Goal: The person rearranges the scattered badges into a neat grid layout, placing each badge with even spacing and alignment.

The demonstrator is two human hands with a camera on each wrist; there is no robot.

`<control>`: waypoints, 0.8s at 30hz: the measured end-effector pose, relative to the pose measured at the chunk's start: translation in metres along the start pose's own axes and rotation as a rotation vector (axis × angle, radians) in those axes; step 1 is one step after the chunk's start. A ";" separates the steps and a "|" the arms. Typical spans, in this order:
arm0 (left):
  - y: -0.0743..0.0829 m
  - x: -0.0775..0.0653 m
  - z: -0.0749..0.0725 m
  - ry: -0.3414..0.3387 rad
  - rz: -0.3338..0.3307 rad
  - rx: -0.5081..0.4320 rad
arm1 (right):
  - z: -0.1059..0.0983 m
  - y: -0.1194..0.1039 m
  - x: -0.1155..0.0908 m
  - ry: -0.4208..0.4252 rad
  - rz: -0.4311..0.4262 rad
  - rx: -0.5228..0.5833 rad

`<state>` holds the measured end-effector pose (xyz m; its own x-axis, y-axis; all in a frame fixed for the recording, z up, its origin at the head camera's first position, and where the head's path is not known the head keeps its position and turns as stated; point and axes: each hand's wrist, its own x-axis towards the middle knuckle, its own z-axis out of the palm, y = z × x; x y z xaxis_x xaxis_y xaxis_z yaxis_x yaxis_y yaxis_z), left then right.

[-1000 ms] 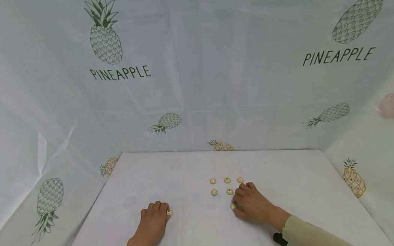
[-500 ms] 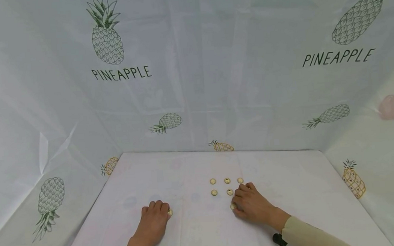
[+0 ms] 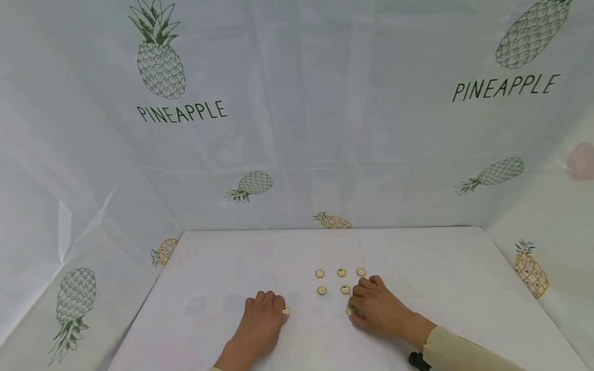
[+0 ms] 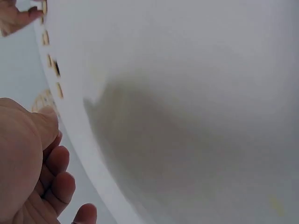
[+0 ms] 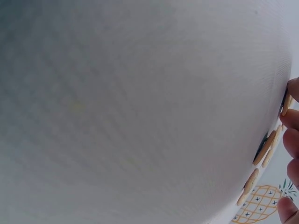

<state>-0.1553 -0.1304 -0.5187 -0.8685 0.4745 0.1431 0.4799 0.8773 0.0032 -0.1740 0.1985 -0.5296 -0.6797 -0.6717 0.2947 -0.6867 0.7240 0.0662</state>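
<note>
My left hand (image 3: 262, 324) is left of the table's middle, pinching a small round pale-wood disc (image 3: 286, 311) beside its thumb. In the left wrist view the thumb hides that disc, and the other fingers curl loosely. Right of it, my right hand (image 3: 378, 307) holds another wooden disc (image 3: 350, 311) by its edges, thumb and finger on opposite sides in the right wrist view. Just beyond lie two short rows of similar discs: a back row with a middle disc (image 3: 341, 272), and a front row with a left disc (image 3: 321, 290). Some carry dark marks too small to read.
A white cloth-covered table (image 3: 205, 270) lies beneath both hands. White curtains (image 3: 293, 123) printed with pineapples hang behind and at both sides. Dark wrist-camera pieces (image 3: 419, 362) sit under the sleeves.
My left hand has slid right and slightly away from me with its disc, closer to the rows. The right hand stays nearly where it was, still holding its disc.
</note>
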 end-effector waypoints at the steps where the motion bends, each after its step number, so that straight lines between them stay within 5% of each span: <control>1: 0.006 0.005 0.000 -0.008 0.012 0.009 | 0.000 0.000 0.000 -0.004 0.002 0.000; 11: 0.049 0.038 0.014 -0.072 0.066 0.031 | 0.004 0.001 -0.001 -0.029 0.010 -0.034; 24: 0.062 0.047 0.027 -0.096 0.058 0.032 | 0.005 0.002 0.000 -0.008 -0.003 -0.039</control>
<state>-0.1697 -0.0514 -0.5385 -0.8480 0.5280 0.0464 0.5269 0.8492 -0.0340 -0.1766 0.1998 -0.5339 -0.6801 -0.6746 0.2872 -0.6779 0.7278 0.1041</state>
